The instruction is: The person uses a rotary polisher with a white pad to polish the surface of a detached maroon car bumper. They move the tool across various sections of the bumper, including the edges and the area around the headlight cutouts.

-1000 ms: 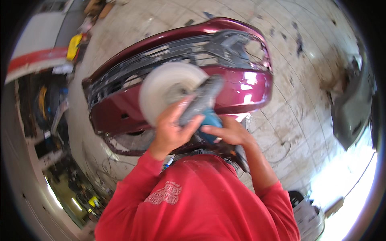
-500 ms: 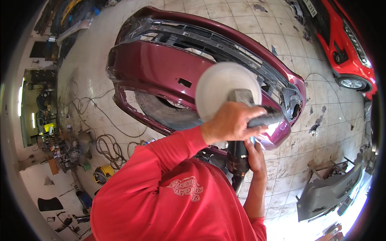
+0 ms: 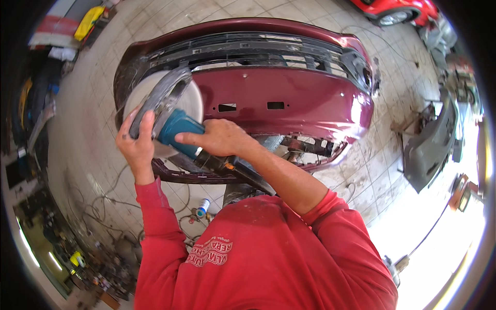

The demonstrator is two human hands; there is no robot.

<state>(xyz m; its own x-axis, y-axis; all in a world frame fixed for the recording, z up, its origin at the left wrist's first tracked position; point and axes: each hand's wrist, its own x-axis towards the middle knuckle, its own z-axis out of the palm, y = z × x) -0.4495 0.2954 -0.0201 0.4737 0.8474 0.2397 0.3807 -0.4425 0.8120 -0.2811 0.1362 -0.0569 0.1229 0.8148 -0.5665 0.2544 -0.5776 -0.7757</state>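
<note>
A teal and black power polisher with a broad, pale round pad is in both my hands. My left hand is wrapped round its black loop handle. Behind it, my right hand grips the teal body, thumb across the top. The pad lies over the left end of a glossy maroon car bumper and hides part of it; I cannot tell whether they touch. Black grille pieces run along the bumper's far side, and two small rectangular slots show in its middle.
A grey bumper stands on the right. At the upper right is a red car. Cords trail over the tiled floor at the left, near cluttered parts. A small blue and white can sits close to my body.
Both hands have carried the polisher left, from the bumper's right half to its left end. The tool has turned, with its loop handle now to the left. The view has shifted too.
</note>
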